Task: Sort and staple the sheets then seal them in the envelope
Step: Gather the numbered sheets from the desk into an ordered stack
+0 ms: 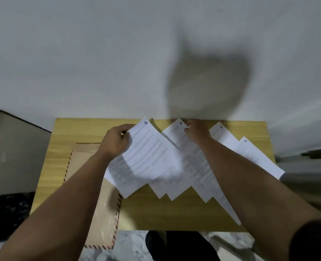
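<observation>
Your left hand [116, 140] pinched the upper left edge of the white printed sheet numbered 1 [148, 155], thumb and fingers curled round the paper, holding it over the fanned pile. Your right hand [196, 131] had its fingers curled on the top corner of the white printed sheet numbered 3 [176, 131], gripping it near the number. More white numbered sheets [250, 153] lay spread to the right across the small light wooden table [156, 210], one corner reaching past the table's right edge. The brown paper envelope with the red and dark striped border [103, 213] lay flat at the table's left, partly under sheet 1, its lower end hanging over the front edge. No stapler was visible.

You were in the sorting step, I judged, with stapling and sealing not yet done. The risks from there: thin sheets cling, so lifting sheet 3 could have dragged a neighbour with it and spoiled the order. A sweep of your right forearm could have pushed the overhanging sheets off the table. The envelope, already past the edge, could have slid down if your left arm nudged it. The handwritten numbers were small, and some were blurred, so a misread was possible.
</observation>
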`<state>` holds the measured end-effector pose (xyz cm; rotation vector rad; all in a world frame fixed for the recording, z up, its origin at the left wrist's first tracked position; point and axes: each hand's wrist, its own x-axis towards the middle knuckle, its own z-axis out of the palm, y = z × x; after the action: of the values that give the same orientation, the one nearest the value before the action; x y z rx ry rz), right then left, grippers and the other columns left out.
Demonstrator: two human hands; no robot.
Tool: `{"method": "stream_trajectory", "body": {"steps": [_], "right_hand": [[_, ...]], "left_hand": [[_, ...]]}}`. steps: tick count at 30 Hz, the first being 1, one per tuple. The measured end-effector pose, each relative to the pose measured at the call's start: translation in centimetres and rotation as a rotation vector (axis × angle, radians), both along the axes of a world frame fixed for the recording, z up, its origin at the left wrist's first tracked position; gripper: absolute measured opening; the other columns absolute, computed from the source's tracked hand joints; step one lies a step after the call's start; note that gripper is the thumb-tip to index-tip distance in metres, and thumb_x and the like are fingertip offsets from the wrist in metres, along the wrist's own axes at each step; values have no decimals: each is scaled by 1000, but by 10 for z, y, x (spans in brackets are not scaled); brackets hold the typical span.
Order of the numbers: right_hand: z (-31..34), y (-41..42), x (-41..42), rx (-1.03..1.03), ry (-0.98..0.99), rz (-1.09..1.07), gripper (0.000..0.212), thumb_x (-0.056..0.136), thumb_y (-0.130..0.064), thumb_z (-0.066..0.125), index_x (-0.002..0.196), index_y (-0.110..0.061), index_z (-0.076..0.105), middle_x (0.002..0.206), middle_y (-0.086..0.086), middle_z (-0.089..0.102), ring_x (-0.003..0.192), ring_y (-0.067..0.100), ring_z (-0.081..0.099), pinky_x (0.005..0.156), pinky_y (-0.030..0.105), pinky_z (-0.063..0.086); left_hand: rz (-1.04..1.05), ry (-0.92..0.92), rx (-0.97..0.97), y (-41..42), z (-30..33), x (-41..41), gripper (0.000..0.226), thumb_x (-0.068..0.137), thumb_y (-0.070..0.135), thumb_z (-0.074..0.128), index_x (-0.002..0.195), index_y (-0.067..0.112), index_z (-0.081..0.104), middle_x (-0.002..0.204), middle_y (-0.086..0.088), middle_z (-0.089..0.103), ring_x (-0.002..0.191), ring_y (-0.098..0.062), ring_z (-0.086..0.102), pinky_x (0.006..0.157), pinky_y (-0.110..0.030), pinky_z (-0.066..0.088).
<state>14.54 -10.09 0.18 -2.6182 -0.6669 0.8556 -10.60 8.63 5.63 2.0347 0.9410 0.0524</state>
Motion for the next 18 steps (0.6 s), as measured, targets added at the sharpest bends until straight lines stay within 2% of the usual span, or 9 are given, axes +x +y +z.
{"method": "stream_trajectory", "body": {"steps": [3,6,10,13,18], "right_hand": [[-22,18,11,-3,-43,56,37,95,-25,62,131,-19,65,123,8,71,116,34,65,92,39,54],[-42,33,17,4,-28,36,32,94,-31,66,124,-20,69,117,8,74,110,34,69,93,41,56],[-50,38,11,64,-118,-43,24,91,-26,67,113,-20,75,112,4,77,105,31,71,86,36,57],[-54,36,4,109,-168,-69,24,87,-23,60,105,-25,75,105,-4,77,94,27,71,77,35,59],[-48,36,-3,163,-229,-64,15,88,-33,63,92,-23,74,88,-1,76,83,28,70,70,35,59]], "left_hand": [[14,16,-44,8,-16,12,45,102,4,47,125,32,73,85,13,73,60,6,60,67,-19,45],[16,-7,-104,12,-27,20,47,102,4,45,128,34,72,69,13,66,54,0,55,60,-19,46],[26,-37,-167,15,-38,20,48,103,3,44,129,31,72,59,13,54,49,-3,47,56,-18,42],[25,-33,-203,19,-43,14,47,104,3,43,134,27,70,55,16,54,49,-3,46,57,-17,38],[50,-47,-211,19,-36,2,45,105,5,44,131,28,72,59,13,55,52,-6,46,60,-19,40]]}}
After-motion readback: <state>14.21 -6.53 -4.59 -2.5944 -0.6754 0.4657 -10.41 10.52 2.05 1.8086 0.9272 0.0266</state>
